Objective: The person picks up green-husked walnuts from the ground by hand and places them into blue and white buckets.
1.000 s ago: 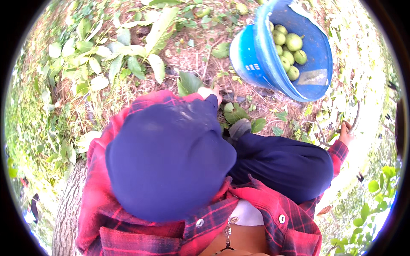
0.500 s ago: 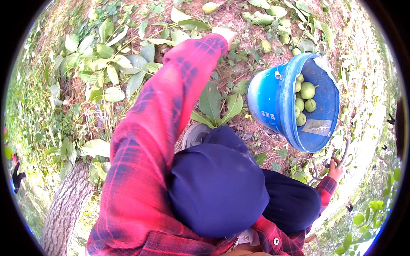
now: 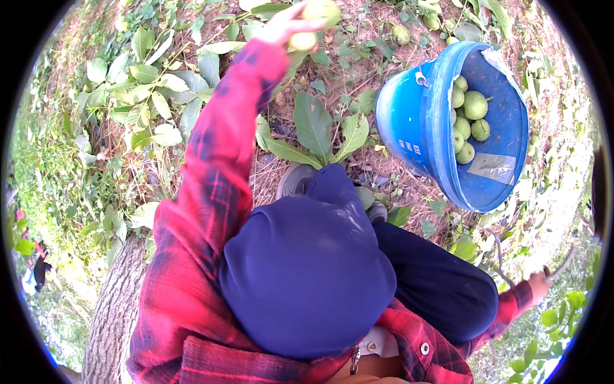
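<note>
My left hand point(image 3: 285, 25) reaches out at the top with its fingers closed around green walnuts. One walnut point(image 3: 322, 13) shows beyond the fingertips, and a second walnut point(image 3: 302, 42) sits under the fingers. At the right stands a tilted blue bucket point(image 3: 406, 121), its mouth facing right, with several green walnuts point(image 3: 475, 105) inside. Low on the right, away from the bucket, my right hand point(image 3: 539, 286) grips a thin curved stick point(image 3: 564, 262).
Cut leafy twigs point(image 3: 144, 96) lie across the ground at the left. More green walnuts point(image 3: 400, 34) rest among leaves behind the bucket. A tree trunk point(image 3: 118, 307) rises at the lower left. My bent knee point(image 3: 307, 275) fills the middle, beside an upright leaf cluster point(image 3: 316, 131).
My left hand has drawn left and up, and walnuts now show in it. My right hand has moved right and down with the stick. The bucket sits higher and farther right in view.
</note>
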